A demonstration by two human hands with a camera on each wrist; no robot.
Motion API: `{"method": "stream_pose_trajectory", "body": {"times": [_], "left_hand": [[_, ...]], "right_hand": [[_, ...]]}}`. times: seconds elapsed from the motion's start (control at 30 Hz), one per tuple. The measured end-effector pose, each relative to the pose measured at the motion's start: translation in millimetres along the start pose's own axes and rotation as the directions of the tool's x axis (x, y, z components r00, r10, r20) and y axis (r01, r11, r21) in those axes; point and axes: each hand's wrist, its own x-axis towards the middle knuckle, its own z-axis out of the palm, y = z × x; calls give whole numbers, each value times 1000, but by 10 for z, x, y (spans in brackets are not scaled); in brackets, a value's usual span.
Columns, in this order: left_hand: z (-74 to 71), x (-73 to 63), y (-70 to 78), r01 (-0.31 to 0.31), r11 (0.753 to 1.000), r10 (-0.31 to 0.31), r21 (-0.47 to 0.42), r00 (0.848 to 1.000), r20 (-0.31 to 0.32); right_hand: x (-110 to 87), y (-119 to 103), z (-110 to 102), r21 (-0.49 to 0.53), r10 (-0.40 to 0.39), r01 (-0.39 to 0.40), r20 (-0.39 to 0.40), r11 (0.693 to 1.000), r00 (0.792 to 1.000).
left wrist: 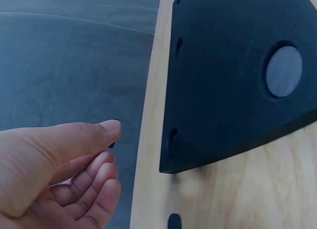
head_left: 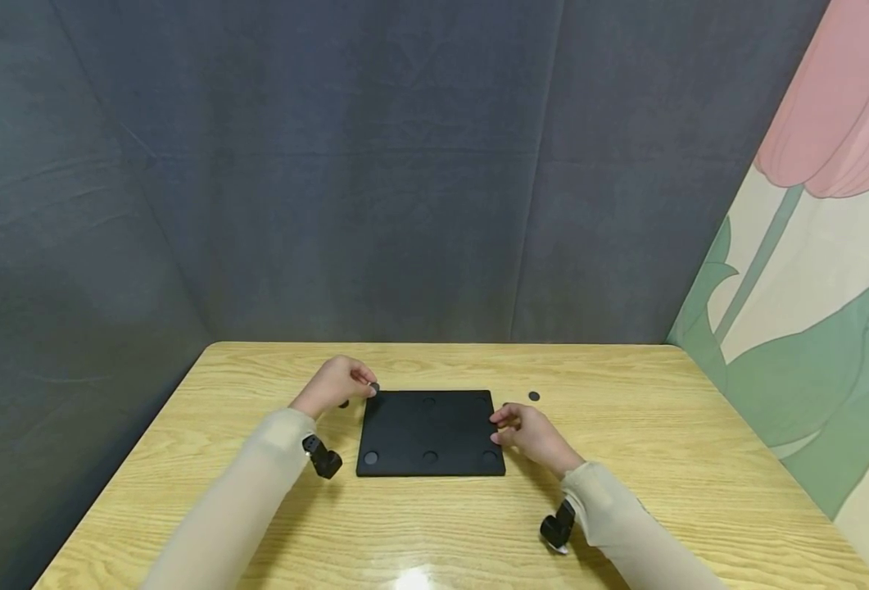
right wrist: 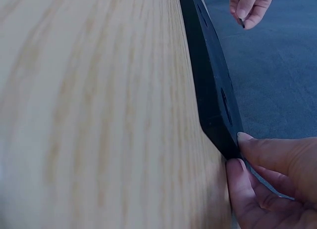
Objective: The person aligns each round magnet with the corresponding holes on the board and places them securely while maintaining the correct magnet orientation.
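Note:
My left hand [head_left: 337, 385] pinches a small black disc [left wrist: 112, 145] between thumb and fingertip, at the back left corner of a black board [head_left: 419, 430]. The held disc [head_left: 374, 387] overlaps that corner in the head view. Round shallow recesses mark the board, and a grey disc [left wrist: 284, 71] sits in the front left one. My right hand [head_left: 528, 434] holds the board's right edge, thumb and finger at the rim in the right wrist view. One loose dark disc [head_left: 343, 404] lies on the table below my left hand.
Another dark disc [head_left: 534, 396] lies on the wooden table [head_left: 626, 426] behind my right hand. Dark cloth [head_left: 375, 180] hangs along the table's back and left. A curtain with a tulip pattern [head_left: 839, 369] borders the right side. Each wrist carries a small black camera [head_left: 323, 457].

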Motion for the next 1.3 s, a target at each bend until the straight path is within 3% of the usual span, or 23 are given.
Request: {"method": "stream_pose_trajectory", "body": {"times": [0.57, 1.3], "left_hand": [[201, 84, -160, -2, 1000, 3, 2, 1000, -31], [285, 98, -219, 19, 1000, -19, -16, 1000, -17]], "right_hand": [[2, 12, 2, -2, 6, -6, 6, 1000, 1000], [8, 7, 11, -16, 8, -8, 1, 1000, 1000]]}}
